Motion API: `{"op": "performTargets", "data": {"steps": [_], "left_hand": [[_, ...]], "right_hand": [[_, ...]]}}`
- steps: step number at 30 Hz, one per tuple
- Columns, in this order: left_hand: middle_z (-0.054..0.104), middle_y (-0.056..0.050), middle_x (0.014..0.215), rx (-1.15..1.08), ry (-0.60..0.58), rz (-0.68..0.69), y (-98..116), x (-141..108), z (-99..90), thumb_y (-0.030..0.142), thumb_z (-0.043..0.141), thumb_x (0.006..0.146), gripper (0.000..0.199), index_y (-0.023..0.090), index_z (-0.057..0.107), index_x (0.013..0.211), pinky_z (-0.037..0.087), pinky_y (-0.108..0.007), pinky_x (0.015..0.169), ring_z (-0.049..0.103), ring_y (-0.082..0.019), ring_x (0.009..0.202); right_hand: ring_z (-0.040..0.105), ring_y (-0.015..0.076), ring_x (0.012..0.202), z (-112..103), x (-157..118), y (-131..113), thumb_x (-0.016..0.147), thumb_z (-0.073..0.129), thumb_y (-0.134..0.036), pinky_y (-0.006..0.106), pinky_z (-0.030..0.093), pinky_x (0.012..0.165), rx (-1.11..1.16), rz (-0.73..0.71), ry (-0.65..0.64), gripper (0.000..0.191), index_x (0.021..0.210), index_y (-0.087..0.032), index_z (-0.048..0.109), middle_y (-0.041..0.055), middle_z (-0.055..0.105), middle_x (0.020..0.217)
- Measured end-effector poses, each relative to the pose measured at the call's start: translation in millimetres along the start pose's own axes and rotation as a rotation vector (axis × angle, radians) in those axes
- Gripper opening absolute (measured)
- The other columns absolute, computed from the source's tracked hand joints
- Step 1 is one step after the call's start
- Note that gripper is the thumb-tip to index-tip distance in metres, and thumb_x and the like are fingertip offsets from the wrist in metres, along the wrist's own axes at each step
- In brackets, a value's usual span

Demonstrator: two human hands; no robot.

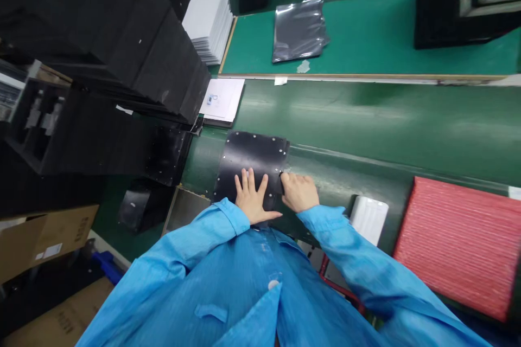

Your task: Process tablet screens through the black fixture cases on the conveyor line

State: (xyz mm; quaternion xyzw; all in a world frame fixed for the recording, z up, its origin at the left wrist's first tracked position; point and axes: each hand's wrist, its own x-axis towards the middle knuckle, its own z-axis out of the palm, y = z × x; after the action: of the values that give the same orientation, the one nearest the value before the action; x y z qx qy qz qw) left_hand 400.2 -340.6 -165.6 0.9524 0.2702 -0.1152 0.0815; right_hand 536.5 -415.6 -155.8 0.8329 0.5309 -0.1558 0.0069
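Observation:
A black panel [254, 154] with small light dots or rivets along its edges lies on the green work surface in front of my body. My left hand [253, 198] rests flat on its lower part, fingers spread and thumb pointing right. At the panel's right edge, my right hand [300, 191] is closed in a fist-like grip. A small dark bit shows by its fingertips, but what it holds is mostly hidden.
Black boxes [134, 38] rise at the left. White sheets [209, 19] and a paper [223, 98] lie beyond the panel. Dark plastic bags [300, 30] rest on a raised green shelf [366, 27]. Rightward are a white object [369, 219] and a red wrapped slab [459, 244].

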Motion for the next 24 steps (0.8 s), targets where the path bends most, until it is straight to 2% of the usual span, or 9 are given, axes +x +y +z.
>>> {"op": "performTargets", "data": {"steps": [4, 6, 7, 9, 12, 15, 18, 21, 24], "left_hand": [[0.004, -0.023, 0.156, -0.168, -0.046, -0.085, 14, -2, -22.2, 0.04, 0.074, 0.059, 0.106, 0.016, 0.022, 0.148, 0.001, -0.069, 0.108, -0.004, -0.047, 0.14], [0.002, -0.019, 0.157, -0.349, -0.043, -0.107, 10, -8, -44.6, 0.028, 0.071, 0.058, 0.106, 0.018, 0.017, 0.149, 0.002, -0.067, 0.109, -0.007, -0.045, 0.141], [0.002, -0.017, 0.157, -0.458, -0.03, -0.093, 3, -12, -57.2, 0.024, 0.068, 0.058, 0.106, 0.019, 0.015, 0.15, 0.004, -0.065, 0.11, -0.006, -0.043, 0.141], [0.006, -0.013, 0.158, -0.694, 0.015, -0.038, -24, -20, -80.7, 0.02, 0.062, 0.059, 0.104, 0.02, 0.012, 0.15, 0.011, -0.057, 0.114, 0.002, -0.038, 0.143], [0.026, -0.01, 0.154, -1.006, 0.117, -0.054, -78, -22, -98.8, 0.015, 0.055, 0.054, 0.101, 0.019, 0.02, 0.148, 0.025, -0.043, 0.114, 0.025, -0.03, 0.14], [0.051, -0.01, 0.136, -1.168, 0.192, -0.261, -117, -10, -92.3, 0.014, 0.051, 0.046, 0.091, 0.014, 0.041, 0.137, 0.038, -0.039, 0.106, 0.045, -0.03, 0.127], [0.067, -0.006, 0.109, -1.21, 0.142, -0.338, -125, 5, -78.4, 0.015, 0.05, 0.043, 0.073, 0.013, 0.059, 0.116, 0.047, -0.038, 0.094, 0.058, -0.03, 0.107], [0.069, -0.003, 0.095, -1.245, 0.109, -0.275, -116, 11, -72.1, 0.014, 0.051, 0.044, 0.062, 0.014, 0.064, 0.105, 0.049, -0.034, 0.086, 0.061, -0.026, 0.097], [0.068, -0.002, 0.095, -1.294, 0.116, -0.289, -110, 12, -68.4, 0.012, 0.052, 0.043, 0.063, 0.015, 0.064, 0.106, 0.049, -0.031, 0.082, 0.061, -0.023, 0.092]], "right_hand": [[0.063, 0.0253, 0.076, 5, 11, 23, 0.074, 0.053, -0.017, 0.03, 0.037, 0.063, 0.183, -0.09, -0.139, 0.023, 0.096, -0.013, 0.058, 0.0128, 0.068, 0.087], [0.064, 0.0256, 0.076, 18, 16, 45, 0.075, 0.055, -0.024, 0.03, 0.042, 0.064, 0.347, -0.035, -0.153, 0.026, 0.099, -0.016, 0.06, 0.01, 0.069, 0.085], [0.064, 0.0274, 0.081, 28, 18, 55, 0.076, 0.056, -0.029, 0.032, 0.045, 0.067, 0.417, 0.031, -0.104, 0.031, 0.104, -0.016, 0.06, 0.0107, 0.069, 0.089], [0.062, 0.0331, 0.097, 53, 17, 67, 0.077, 0.057, -0.042, 0.04, 0.048, 0.079, 0.535, 0.159, 0.082, 0.048, 0.116, -0.014, 0.057, 0.016, 0.067, 0.106], [0.045, 0.0354, 0.125, 92, 10, 50, 0.077, 0.053, -0.06, 0.049, 0.036, 0.103, 0.802, 0.136, 0.295, 0.073, 0.13, -0.01, 0.05, 0.0208, 0.051, 0.134], [0.029, 0.0284, 0.138, 118, 3, 4, 0.08, 0.043, -0.07, 0.047, 0.024, 0.114, 1.161, 0.12, 0.336, 0.086, 0.144, -0.013, 0.032, 0.0154, 0.032, 0.15], [0.017, 0.025, 0.143, 126, 4, -37, 0.081, 0.04, -0.073, 0.044, 0.018, 0.116, 1.417, 0.212, 0.365, 0.094, 0.151, -0.017, 0.012, 0.0104, 0.016, 0.156], [0.013, 0.0252, 0.143, 125, 6, -48, 0.08, 0.041, -0.073, 0.043, 0.017, 0.116, 1.519, 0.283, 0.398, 0.097, 0.152, -0.018, 0.005, 0.0089, 0.011, 0.157], [0.015, 0.0259, 0.143, 121, 4, -39, 0.077, 0.047, -0.074, 0.042, 0.017, 0.116, 1.533, 0.28, 0.358, 0.103, 0.152, -0.017, 0.006, 0.0096, 0.012, 0.157]]}}
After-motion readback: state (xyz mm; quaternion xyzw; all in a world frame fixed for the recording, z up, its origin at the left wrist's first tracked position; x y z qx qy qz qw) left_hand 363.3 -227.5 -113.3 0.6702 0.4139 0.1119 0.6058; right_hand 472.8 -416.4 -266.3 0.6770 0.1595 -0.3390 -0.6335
